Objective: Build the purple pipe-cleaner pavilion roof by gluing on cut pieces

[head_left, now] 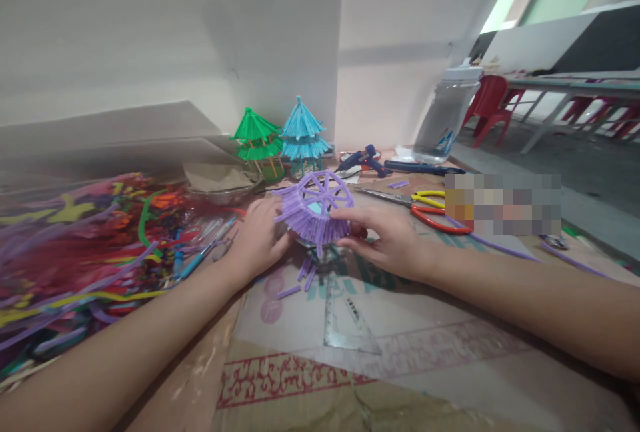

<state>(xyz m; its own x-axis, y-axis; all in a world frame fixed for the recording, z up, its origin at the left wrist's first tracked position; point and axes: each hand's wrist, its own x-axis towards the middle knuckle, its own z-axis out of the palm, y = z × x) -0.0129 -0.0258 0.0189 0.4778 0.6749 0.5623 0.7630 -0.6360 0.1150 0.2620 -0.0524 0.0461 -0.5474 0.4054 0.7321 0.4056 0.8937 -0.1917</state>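
A purple pipe-cleaner frame (320,209), with a spoked ring on top and a fringed skirt around its side, is held between my two hands over the cardboard. My left hand (263,232) has its fingers closed on the left side of the frame. On the right side, my right hand (383,239) pinches the skirt's edge between thumb and fingers. Several short purple pieces (305,272) lie just below the frame. Nearer to me rests a clear triangular ruler (350,325).
Colourful pipe cleaners (90,245) heap at the left. Behind stand green (256,142) and blue (302,132) tiered models, a glue gun (367,162) and a water bottle (445,115). Red-handled scissors (440,219) lie at the right, beside yellow handles (430,199).
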